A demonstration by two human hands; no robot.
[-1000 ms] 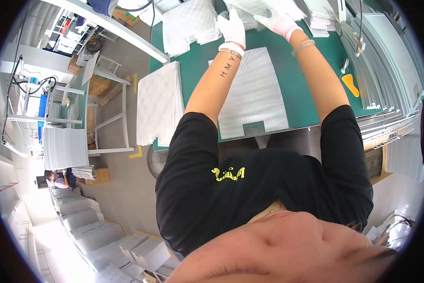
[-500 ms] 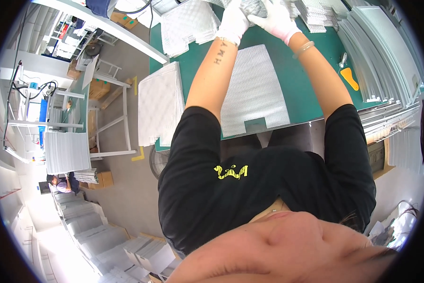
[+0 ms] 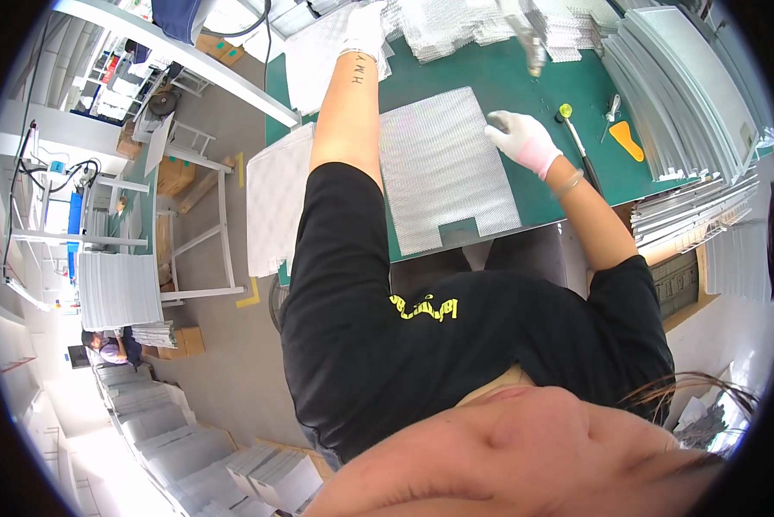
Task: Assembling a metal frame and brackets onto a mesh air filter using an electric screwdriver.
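Observation:
A grey-white mesh sheet (image 3: 443, 164) with a square notch in its near edge lies flat on the green table (image 3: 568, 194) in front of me. My right hand (image 3: 525, 142), in a white glove with a pink cuff, hovers by the sheet's right edge, thumb and fingers apart, holding nothing. Stretched far forward, my gloved left hand (image 3: 365, 30) is over the stack of white mesh sheets (image 3: 314, 65) at the back left. Its fingers blend into the white sheets at the picture's edge, so their grip is unclear.
Right of my right hand lies a mallet (image 3: 565, 112) with a yellow head, near an orange flat tool (image 3: 627, 140). Framed panels (image 3: 693, 95) stack along the right. More mesh (image 3: 447, 30) lies at the back, with a blurred metal tool (image 3: 533, 56). Another person (image 3: 111, 346) is far left.
My hands have separated: the left moved left to the back-left stack, the right drew back toward me. The mallet and metal tool now show. The notched sheet appears slightly further left.

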